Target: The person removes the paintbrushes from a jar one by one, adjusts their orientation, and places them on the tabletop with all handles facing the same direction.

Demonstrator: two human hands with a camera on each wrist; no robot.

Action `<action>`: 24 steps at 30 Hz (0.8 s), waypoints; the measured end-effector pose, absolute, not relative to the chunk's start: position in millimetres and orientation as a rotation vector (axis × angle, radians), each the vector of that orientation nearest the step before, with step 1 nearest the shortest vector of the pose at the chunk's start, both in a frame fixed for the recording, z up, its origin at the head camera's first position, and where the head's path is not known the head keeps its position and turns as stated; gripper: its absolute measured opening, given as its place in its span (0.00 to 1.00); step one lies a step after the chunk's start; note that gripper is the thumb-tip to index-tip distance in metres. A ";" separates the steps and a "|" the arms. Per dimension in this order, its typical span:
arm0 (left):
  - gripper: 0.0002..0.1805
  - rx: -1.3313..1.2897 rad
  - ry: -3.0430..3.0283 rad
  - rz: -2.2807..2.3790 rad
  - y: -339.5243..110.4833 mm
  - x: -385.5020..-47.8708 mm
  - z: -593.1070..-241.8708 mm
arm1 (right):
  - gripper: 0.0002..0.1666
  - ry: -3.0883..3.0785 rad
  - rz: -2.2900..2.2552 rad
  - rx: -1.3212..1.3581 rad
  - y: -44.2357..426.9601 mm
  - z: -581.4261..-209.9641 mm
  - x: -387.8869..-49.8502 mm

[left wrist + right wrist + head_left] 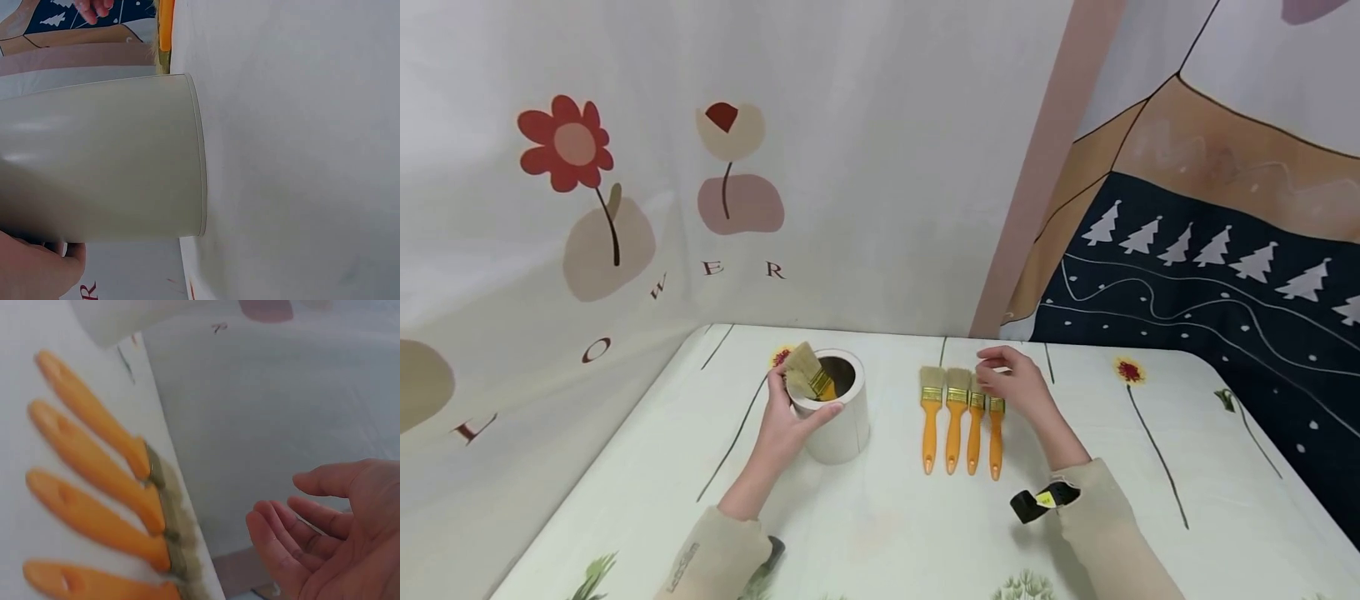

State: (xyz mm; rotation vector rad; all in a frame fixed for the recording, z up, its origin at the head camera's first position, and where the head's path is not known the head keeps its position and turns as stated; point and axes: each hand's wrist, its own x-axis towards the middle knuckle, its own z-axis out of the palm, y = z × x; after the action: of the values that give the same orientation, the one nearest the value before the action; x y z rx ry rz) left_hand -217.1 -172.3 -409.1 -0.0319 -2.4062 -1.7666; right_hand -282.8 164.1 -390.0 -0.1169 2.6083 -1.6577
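A white cylindrical container [841, 433] stands on the table, left of centre, and a paintbrush [806, 367] leans in its mouth with the bristles up. My left hand [784, 431] grips the container near its rim, thumb on the near side and fingers on the left. To the right, several paintbrushes [930, 429] with orange handles lie in a row, bristles pointing away from me. Over the far right end of that row is my right hand [1017, 385], its fingers loosely bent. The right wrist view shows nothing between its thumb and fingers [275, 544].
A white tablecloth [880, 533] with printed flowers covers the table. Behind and to the left hangs a pale curtain [880, 167]; a dark cloth [1210, 292] with printed trees hangs at the right. Each wrist wears a strapped device, the right one [1045, 500] black.
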 end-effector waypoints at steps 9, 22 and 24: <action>0.53 -0.032 -2.395 -1.785 -173.1 -216.0 -409.6 | 0.21 2.451 -1.822 -0.320 122.5 -372.8 -268.8; 0.52 -0.014 -2.396 -1.776 -171.8 -216.2 -410.3 | 0.19 2.264 -1.956 -0.594 66.7 -359.6 -259.9; 0.52 -0.014 -2.387 -1.781 -171.6 -215.9 -410.1 | 0.18 2.249 -1.964 -0.634 59.0 -358.3 -258.6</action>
State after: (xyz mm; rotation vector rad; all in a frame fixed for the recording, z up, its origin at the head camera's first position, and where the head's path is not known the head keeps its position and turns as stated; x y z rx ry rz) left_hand -215.9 -171.6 -410.1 -0.0139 -2.3873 -1.7808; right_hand -258.6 59.0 -358.3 -0.6343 2.2486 -1.9642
